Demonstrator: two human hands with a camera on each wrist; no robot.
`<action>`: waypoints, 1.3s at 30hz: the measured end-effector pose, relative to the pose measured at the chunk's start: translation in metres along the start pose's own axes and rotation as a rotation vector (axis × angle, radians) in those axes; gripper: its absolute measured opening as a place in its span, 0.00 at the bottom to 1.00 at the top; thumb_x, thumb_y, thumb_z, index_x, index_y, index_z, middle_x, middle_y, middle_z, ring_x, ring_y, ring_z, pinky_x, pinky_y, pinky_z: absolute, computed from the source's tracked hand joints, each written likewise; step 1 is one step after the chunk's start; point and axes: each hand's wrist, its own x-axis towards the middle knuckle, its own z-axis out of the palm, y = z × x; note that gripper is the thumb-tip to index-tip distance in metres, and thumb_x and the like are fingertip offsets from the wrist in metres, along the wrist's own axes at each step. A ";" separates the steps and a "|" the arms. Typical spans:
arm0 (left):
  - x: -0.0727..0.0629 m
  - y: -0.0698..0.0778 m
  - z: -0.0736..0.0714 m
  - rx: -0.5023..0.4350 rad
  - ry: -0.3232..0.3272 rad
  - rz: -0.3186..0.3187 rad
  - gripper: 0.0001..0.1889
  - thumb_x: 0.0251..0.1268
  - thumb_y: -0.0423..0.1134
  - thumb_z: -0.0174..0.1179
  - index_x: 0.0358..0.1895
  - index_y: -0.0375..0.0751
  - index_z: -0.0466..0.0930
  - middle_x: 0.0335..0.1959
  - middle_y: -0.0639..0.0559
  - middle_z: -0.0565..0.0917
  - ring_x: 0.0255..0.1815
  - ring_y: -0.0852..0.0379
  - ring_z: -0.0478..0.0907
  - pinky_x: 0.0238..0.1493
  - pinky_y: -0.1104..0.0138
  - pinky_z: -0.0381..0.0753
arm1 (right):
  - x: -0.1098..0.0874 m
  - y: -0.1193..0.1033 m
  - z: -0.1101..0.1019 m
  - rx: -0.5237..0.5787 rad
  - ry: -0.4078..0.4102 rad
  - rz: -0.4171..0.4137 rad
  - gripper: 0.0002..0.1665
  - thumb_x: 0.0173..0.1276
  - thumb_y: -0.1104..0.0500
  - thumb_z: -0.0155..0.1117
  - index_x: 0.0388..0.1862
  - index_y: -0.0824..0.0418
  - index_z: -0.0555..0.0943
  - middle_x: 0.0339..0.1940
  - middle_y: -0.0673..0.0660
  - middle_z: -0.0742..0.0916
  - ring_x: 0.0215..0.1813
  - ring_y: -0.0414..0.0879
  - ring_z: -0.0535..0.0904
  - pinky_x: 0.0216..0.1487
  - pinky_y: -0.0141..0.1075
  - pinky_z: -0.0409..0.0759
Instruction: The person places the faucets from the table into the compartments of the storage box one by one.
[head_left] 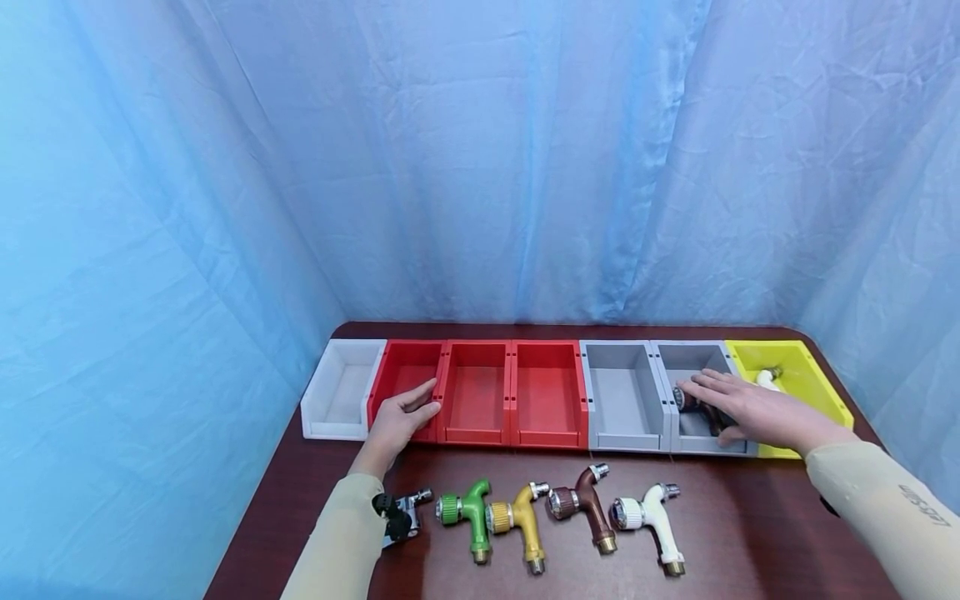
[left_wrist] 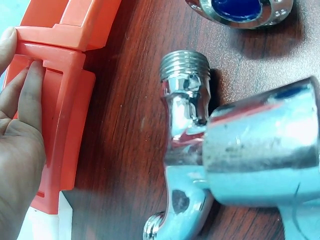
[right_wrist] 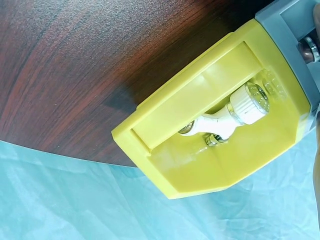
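Note:
My left hand (head_left: 399,421) rests on the leftmost red bin (head_left: 408,358), its nearly straight fingers reaching into it and the thumb along the divider. Below that wrist on the table lies a chrome faucet (left_wrist: 187,140), partly covered by the sleeve in the head view. Over the right grey bin (head_left: 678,354), my right hand (head_left: 738,404) spreads its fingers above a brown faucet (head_left: 686,400). The palm and fingers hide part of this faucet, while its ribbed knob shows past the fingertips. The thumb lies near the bin's front.
Along the table front lie a green faucet (head_left: 474,510), a yellow faucet (head_left: 525,521), another brown faucet (head_left: 588,504) and a white faucet (head_left: 652,521). A second white one (right_wrist: 225,120) sits in the yellow bin (right_wrist: 195,182). At the row's left end stands a white bin (head_left: 317,408).

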 end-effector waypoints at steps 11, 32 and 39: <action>0.002 -0.004 0.000 0.010 -0.003 0.013 0.30 0.66 0.48 0.70 0.71 0.68 0.75 0.73 0.51 0.75 0.76 0.42 0.64 0.56 0.51 0.85 | -0.001 0.000 0.003 -0.055 0.097 -0.057 0.59 0.44 0.50 0.87 0.76 0.58 0.70 0.69 0.66 0.80 0.67 0.67 0.76 0.46 0.49 0.87; 0.003 -0.004 -0.001 0.011 -0.003 0.013 0.30 0.65 0.48 0.70 0.71 0.68 0.75 0.73 0.51 0.75 0.76 0.42 0.63 0.56 0.51 0.85 | -0.004 -0.001 0.006 -0.064 0.082 -0.001 0.60 0.46 0.49 0.87 0.78 0.54 0.68 0.70 0.63 0.79 0.69 0.66 0.74 0.52 0.56 0.85; 0.002 -0.003 -0.001 0.016 0.001 0.016 0.30 0.66 0.48 0.70 0.71 0.68 0.75 0.73 0.51 0.75 0.76 0.41 0.64 0.56 0.51 0.85 | -0.008 -0.004 0.010 -0.085 0.137 -0.012 0.60 0.46 0.50 0.87 0.79 0.54 0.68 0.69 0.63 0.80 0.68 0.67 0.74 0.53 0.59 0.83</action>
